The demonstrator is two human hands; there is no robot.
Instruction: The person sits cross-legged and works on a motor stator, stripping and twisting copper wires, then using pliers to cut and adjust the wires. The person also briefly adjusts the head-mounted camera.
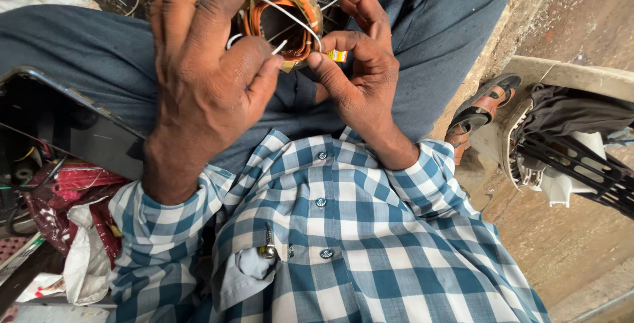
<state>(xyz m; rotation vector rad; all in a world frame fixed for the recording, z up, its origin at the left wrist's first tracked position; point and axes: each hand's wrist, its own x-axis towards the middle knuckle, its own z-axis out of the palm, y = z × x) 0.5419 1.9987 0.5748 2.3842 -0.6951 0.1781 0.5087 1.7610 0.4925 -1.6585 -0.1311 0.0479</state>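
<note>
Pinching a white wire (280, 47), both hands (205, 78) grip a copper-wound coil (281, 22) (yellowed insulation rim).

Daylight falls on a dusty concrete floor (568, 244) beside a rough concrete ledge (522, 6).

The shirt (343, 230) is blue-and-white checked, the trousers (436, 26) plain grey-blue. The coil (281, 22) is copper-orange with white wires (290, 18); the sandal (479, 108) is brown.
</note>
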